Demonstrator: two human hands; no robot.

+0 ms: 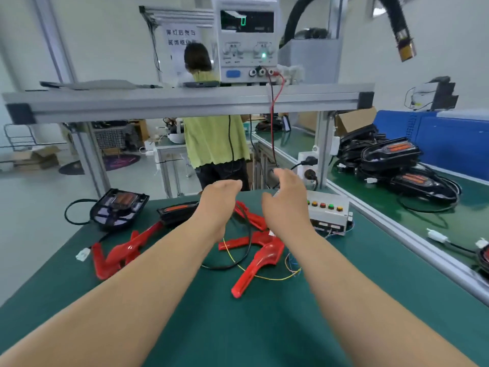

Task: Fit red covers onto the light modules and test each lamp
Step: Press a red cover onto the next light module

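Note:
Several red covers lie loose on the green mat: one at the left point(119, 254), one near the middle point(255, 268), another behind it point(251, 214). A black light module point(117, 209) sits at the mat's far left, and a second black module point(176, 211) lies partly under my left wrist. My left hand point(219, 194) and my right hand point(284, 193) reach forward above the covers, fingers relaxed, holding nothing. A white test box point(329, 214) with coloured buttons stands just right of my right hand.
A power supply point(247, 41) stands on the aluminium shelf point(185, 102), red and black leads hanging down. Black modules are piled point(391, 157) on the right-hand bench. A person in a green top point(214, 139) stands beyond the table. Thin wires point(264, 274) trail over the mat.

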